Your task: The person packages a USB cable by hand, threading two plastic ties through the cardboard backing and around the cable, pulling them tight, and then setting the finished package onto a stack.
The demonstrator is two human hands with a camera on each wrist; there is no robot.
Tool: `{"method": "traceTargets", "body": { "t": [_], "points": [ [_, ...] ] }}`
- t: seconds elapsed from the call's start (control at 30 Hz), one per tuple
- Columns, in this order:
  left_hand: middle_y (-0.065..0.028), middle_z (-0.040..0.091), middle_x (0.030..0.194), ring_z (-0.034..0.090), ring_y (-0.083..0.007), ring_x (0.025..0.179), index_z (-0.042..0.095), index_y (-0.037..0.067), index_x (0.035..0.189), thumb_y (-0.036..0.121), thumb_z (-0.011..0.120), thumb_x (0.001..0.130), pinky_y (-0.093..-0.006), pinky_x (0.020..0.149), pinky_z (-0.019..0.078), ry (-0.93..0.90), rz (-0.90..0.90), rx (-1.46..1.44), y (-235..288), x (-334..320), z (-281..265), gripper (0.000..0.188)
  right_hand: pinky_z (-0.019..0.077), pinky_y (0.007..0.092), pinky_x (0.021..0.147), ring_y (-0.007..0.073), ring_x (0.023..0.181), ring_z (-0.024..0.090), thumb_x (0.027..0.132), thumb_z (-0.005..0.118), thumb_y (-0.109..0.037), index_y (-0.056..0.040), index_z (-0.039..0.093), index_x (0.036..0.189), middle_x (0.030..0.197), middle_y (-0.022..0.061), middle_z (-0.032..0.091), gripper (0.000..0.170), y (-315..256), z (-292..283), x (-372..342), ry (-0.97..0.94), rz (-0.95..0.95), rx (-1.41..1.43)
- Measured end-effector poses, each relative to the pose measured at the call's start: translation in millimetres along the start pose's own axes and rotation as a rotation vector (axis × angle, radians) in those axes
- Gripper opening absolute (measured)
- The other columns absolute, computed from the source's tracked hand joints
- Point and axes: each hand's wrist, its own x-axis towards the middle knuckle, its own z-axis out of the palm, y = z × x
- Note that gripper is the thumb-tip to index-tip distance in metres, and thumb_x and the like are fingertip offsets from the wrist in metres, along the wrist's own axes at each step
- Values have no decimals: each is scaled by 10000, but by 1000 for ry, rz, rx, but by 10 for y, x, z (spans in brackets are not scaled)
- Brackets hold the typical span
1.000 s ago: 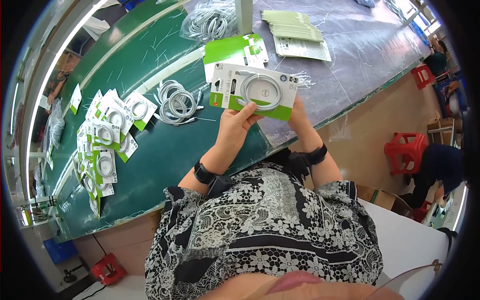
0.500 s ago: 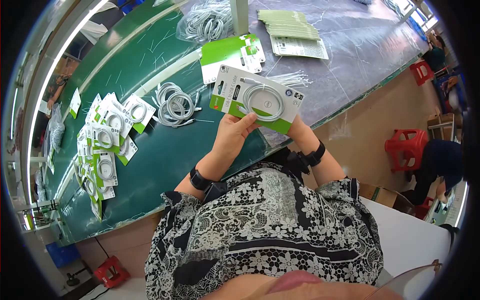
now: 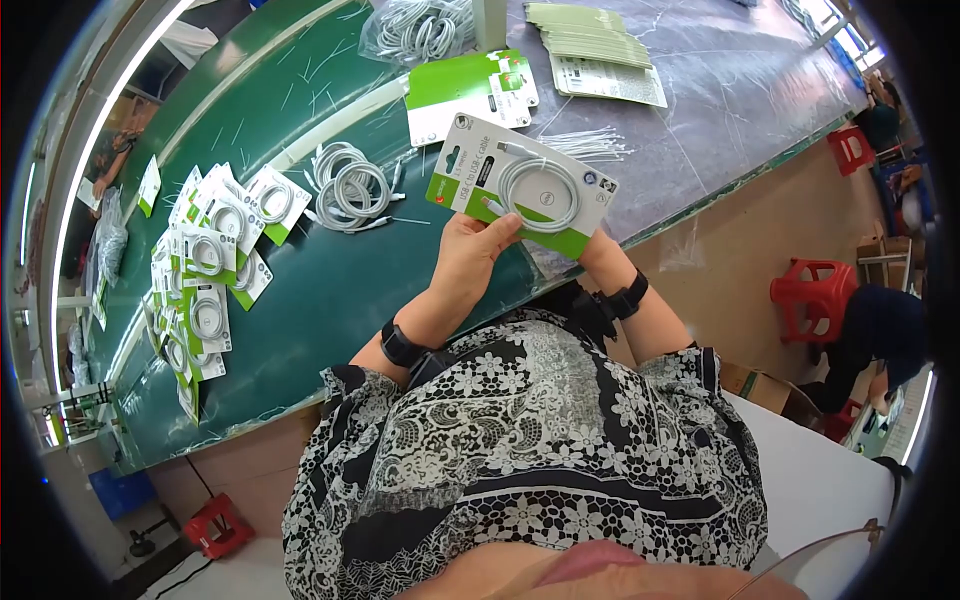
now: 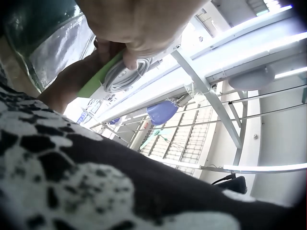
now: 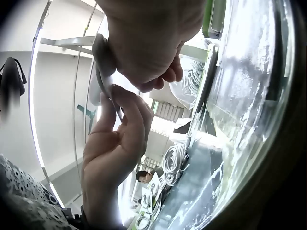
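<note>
A white and green packaging card (image 3: 478, 175) lettered "USB-C to USB-C cable" is held up above the table edge. On its front sits a coiled white cable (image 3: 572, 202). My left hand (image 3: 468, 255) grips the card's lower edge, thumb on the front beside the coil. My right hand (image 3: 602, 252) is behind the card's lower right, its fingers hidden in the head view. The right wrist view has the right hand (image 5: 153, 43) with curled fingers close behind the card, which appears nearly edge-on; I cannot tell what they pinch.
Carded cables lie in a pile (image 3: 208, 255) at left, beside loose coiled cables (image 3: 350, 188). Behind are green and white cards (image 3: 445, 95), white ties (image 3: 585, 145), a stack of cards (image 3: 590, 50) and a bag of cables (image 3: 415, 30). A red stool (image 3: 812, 300) stands at right.
The card has tilted, its right end turning downward in the head view, and shifted slightly right. Both hands stay at it, the left still gripping its lower edge.
</note>
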Motion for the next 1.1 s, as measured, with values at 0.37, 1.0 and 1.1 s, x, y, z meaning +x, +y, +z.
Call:
{"method": "traceTargets", "body": {
  "t": [0.37, 1.0, 1.1],
  "points": [
    [-71, 636, 1034, 642, -164, 902, 560, -7, 1128, 171, 495, 980, -317, 788, 560, -2, -40, 54, 38, 95, -105, 240, 423, 347, 856, 207, 969, 531, 750, 669, -51, -110, 650, 1019, 1082, 13, 615, 275, -1131, 665, 136, -30, -740, -1584],
    [-69, 657, 996, 648, -142, 869, 595, -2, 1093, 206, 529, 969, -282, 754, 555, 11, -24, 166, 98, 194, -181, 252, 395, 353, 949, 181, 1001, 519, 817, 623, -160, -117, 624, 1050, 989, -4, 595, 237, -1101, 642, 330, -191, -758, -1698],
    [-67, 658, 991, 648, -140, 862, 600, -1, 1083, 210, 532, 968, -284, 756, 554, 17, -9, 179, 158, 250, -240, 250, 421, 336, 938, 162, 1014, 527, 900, 586, -191, -90, 590, 1138, 993, 4, 601, 258, -1014, 570, 286, 287, -734, -1457]
  ]
}}
